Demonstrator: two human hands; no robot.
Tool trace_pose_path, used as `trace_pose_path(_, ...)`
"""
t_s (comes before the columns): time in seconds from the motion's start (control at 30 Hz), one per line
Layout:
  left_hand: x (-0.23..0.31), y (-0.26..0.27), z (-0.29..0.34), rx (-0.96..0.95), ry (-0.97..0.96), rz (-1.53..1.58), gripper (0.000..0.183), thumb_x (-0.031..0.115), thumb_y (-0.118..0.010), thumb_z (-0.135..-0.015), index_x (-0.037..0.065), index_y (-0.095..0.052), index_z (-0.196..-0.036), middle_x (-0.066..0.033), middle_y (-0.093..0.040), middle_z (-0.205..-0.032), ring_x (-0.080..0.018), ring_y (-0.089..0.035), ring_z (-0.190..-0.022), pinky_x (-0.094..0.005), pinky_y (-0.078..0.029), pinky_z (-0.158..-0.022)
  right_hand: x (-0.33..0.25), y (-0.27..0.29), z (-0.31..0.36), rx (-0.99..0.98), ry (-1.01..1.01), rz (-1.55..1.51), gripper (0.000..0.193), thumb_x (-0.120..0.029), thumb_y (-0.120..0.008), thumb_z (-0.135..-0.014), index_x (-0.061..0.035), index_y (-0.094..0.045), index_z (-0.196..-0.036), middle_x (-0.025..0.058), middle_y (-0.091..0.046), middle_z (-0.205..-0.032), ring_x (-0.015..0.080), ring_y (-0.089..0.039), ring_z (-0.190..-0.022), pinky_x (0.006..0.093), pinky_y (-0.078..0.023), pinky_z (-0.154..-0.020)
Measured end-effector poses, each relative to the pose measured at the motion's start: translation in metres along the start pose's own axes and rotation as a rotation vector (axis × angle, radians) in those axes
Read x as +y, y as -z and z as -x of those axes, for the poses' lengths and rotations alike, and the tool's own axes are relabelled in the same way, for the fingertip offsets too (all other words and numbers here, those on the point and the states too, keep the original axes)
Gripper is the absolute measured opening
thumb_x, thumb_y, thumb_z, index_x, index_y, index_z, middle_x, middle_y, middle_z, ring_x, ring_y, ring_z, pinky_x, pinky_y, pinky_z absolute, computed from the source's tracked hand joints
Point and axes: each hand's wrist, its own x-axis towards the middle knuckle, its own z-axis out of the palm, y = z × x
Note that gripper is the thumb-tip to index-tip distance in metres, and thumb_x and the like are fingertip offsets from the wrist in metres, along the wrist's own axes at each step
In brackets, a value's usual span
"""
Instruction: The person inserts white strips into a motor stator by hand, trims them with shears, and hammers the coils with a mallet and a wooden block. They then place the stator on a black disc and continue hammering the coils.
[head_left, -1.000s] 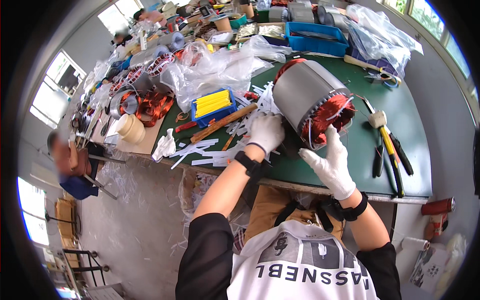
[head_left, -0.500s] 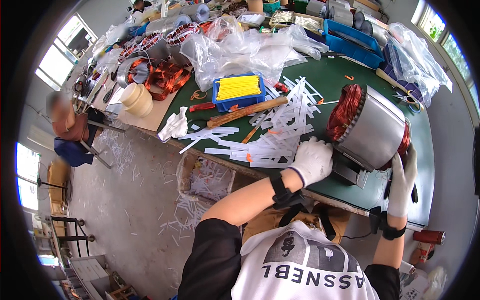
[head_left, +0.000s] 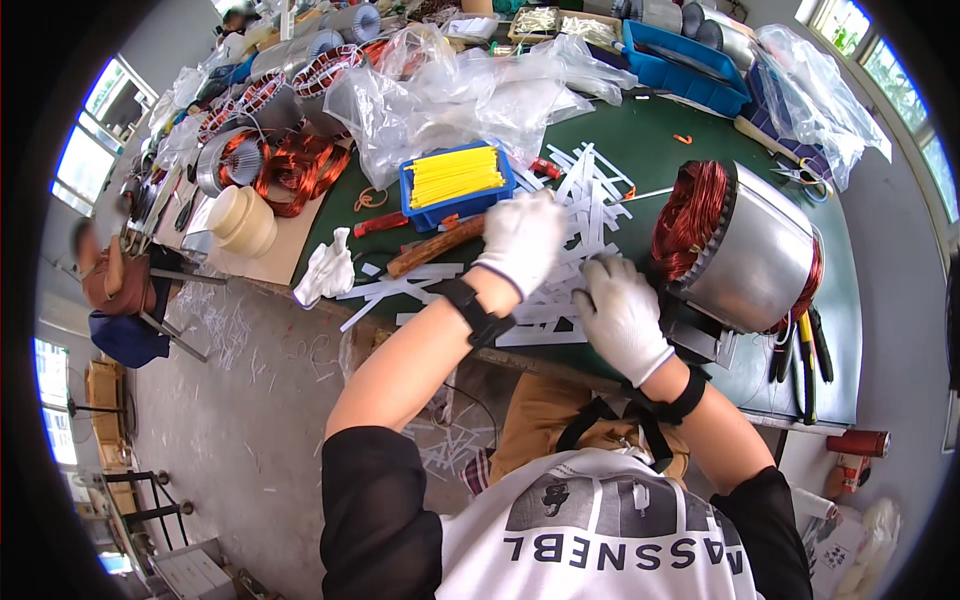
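Strips (head_left: 540, 338), white and flat, lie loose and overlapping on the green bench (head_left: 655, 135), mid-view, around and below both hands. Left to right: seated person (head_left: 125, 285) at far left, facing away. Cream spool (head_left: 242, 220) on brown board, copper coils (head_left: 300, 172) just behind it. Crumpled white cloth (head_left: 326, 270) at the bench's near edge. Red-handled tool (head_left: 380, 223), then blue tray (head_left: 455, 212) full of yellow sticks (head_left: 455, 175); clear plastic sheet (head_left: 450, 105) heaped behind. Wooden rod (head_left: 436, 248) in front of the tray, tilted up to the right, far end hidden by the left hand (head_left: 525, 240). That hand is gloved, back up, fingers mostly out of sight; grip on rod or strips, cannot tell. Right hand (head_left: 622, 308), gloved, rests low at the strips' right side, fingers bent, thumb apart; whether it holds one, cannot tell. Stator (head_left: 762, 250) just right of it, on its side, red-brown windings (head_left: 690, 222) facing left. Yellow-handled tool (head_left: 806, 370) near the front edge, scissors (head_left: 805, 180) farther back.
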Motion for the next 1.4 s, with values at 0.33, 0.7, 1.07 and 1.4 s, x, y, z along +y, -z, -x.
trace_pose_path(0.33,0.062,-0.036,-0.122,-0.283,-0.168,0.268,0.018,0.012,-0.063,-0.073,0.006,-0.069,-0.089,-0.0176,-0.067,-0.092,-0.034,-0.065,-0.09,-0.0394,-0.052,-0.079,-0.002,-0.013,0.035,-0.093,0.101,0.026,0.04,-0.029,-0.072,-0.067,-0.0052,-0.058,-0.094,0.0143,-0.053,-0.111,0.0321,-0.048,-0.11,0.0422,-0.042,-0.087)
trace_pose_path(0.7,0.034,-0.022,-0.076,-0.416,-0.281,0.101,0.037,0.02,-0.058,-0.081,0.017,-0.059,-0.118,-0.0137,-0.051,-0.117,-0.0315,-0.052,-0.109,-0.0425,-0.046,-0.09,-0.008,-0.011,0.041,0.011,-0.023,0.032,0.06,-0.03,-0.08,-0.055,-0.0059,-0.055,-0.104,0.0169,-0.049,-0.114,0.0362,-0.047,-0.111,0.0448,-0.041,-0.089)
trace_pose_path(1.07,-0.007,0.032,0.081,0.049,-0.195,0.323,0.032,0.016,-0.062,-0.074,0.006,-0.059,-0.105,-0.0135,-0.055,-0.114,-0.0315,-0.052,-0.107,-0.043,-0.043,-0.09,-0.007,-0.021,0.05,0.005,0.009,-0.041,0.091,-0.04,-0.082,-0.052,-0.0032,-0.045,-0.126,0.0239,-0.039,-0.131,0.0428,-0.037,-0.123,0.052,-0.034,-0.101)
trace_pose_path(1.4,-0.04,0.027,0.125,0.122,0.305,0.131,0.03,0.027,-0.058,-0.081,0.006,-0.061,-0.102,-0.0115,-0.061,-0.1,-0.0296,-0.058,-0.094,-0.045,-0.045,-0.08,-0.009,-0.026,0.045,-0.042,-0.055,0.02,0.091,-0.049,-0.08,-0.056,-0.0038,-0.046,-0.127,0.0245,-0.038,-0.135,0.0417,-0.032,-0.128,0.0514,-0.026,-0.107)
